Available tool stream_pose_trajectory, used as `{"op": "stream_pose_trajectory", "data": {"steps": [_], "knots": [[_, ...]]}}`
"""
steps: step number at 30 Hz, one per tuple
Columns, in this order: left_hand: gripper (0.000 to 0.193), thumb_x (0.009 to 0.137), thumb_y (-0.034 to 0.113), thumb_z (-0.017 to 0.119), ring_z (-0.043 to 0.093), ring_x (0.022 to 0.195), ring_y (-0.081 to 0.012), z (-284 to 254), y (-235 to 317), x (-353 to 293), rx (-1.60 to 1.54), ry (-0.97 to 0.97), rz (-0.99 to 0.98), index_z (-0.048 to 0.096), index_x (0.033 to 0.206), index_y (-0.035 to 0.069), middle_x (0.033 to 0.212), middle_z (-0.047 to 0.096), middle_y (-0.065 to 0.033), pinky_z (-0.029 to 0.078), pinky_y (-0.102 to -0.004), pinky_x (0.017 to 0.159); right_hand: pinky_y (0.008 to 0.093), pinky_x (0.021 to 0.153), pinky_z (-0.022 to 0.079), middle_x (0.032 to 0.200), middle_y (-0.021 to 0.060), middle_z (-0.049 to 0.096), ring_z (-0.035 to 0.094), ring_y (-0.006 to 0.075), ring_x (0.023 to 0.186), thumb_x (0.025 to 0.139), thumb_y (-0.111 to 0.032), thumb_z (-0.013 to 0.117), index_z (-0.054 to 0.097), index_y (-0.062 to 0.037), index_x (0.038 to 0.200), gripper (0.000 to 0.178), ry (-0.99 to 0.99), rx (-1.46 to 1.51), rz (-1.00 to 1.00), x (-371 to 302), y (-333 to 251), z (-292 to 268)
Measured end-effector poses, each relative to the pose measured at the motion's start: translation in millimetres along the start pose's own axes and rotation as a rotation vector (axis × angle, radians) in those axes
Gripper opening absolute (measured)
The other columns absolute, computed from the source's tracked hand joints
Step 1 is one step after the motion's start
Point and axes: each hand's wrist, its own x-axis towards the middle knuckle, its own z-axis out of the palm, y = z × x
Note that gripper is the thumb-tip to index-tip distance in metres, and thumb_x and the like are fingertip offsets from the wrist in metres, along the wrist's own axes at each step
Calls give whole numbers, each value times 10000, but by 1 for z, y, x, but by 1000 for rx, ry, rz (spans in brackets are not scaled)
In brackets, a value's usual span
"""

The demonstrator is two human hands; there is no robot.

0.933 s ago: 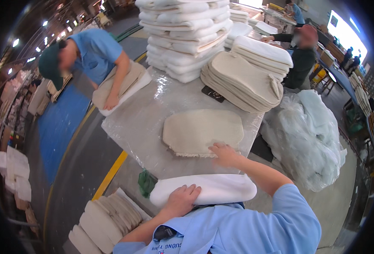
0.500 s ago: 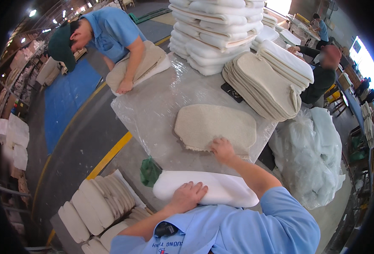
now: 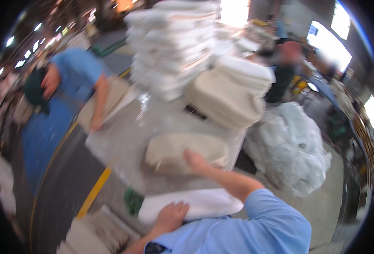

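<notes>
The picture is blurred by head motion. My left hand (image 3: 172, 216) rests flat on a white padded piece (image 3: 204, 202) lying at the near edge of the grey table (image 3: 123, 139). My right hand (image 3: 194, 160) reaches forward and touches the near edge of a flat beige padded piece (image 3: 182, 150) in the middle of the table. Whether the fingers grip it or only press on it is unclear.
A tall stack of white pieces (image 3: 170, 46) and a leaning stack of beige pieces (image 3: 227, 99) stand at the table's far side. A person in blue (image 3: 79, 80) bends over the left corner. Clear plastic bags (image 3: 292, 148) lie right; more beige pieces (image 3: 96, 233) sit on the floor.
The view has swung and blurred. My right hand stays on the beige piece, which looks slightly raised at its near edge. My left hand stays on the white piece.
</notes>
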Motion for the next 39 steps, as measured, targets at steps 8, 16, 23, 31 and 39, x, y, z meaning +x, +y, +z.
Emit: {"op": "stream_pose_trajectory", "data": {"steps": [8,16,23,31,39], "knots": [[645,698,149,814,709,1000,-325,4,1,-14,61,-38,-51,656,1323,120,1269,713,-105,588,-433,844,574,944,529,1048,276,738,702,472,1061,954,-461,696,544,-77,1322,553,-390,-124,-179,-69,-7,10],[632,688,115,828,707,1007,-300,-7,1,-11,48,-57,-78,659,1297,109,1262,715,-96,587,-417,858,509,1020,541,1214,219,747,698,425,1160,883,-488,728,688,-116,1337,588,-449,-49,-116,-48,-13,16],[639,676,113,824,703,1010,-303,-3,7,-6,61,-60,-84,663,1295,112,1266,718,-95,585,-415,854,506,1004,541,1199,217,748,704,412,1136,888,-487,721,732,-117,1263,527,-463,3,-154,-44,1,11],[624,670,99,803,733,1057,-320,2,1,-9,88,-48,-82,690,1282,145,1272,746,-75,597,-421,912,505,966,547,1138,215,760,710,420,1097,893,-482,730,765,-90,1169,480,-498,42,-135,-38,4,14],[583,707,107,796,736,1068,-298,-20,7,10,84,-111,-150,691,1280,150,1250,763,-55,602,-421,902,484,927,567,1181,185,764,727,363,1092,824,-415,777,748,-59,1227,539,-617,49,-280,-25,12,12]]}}
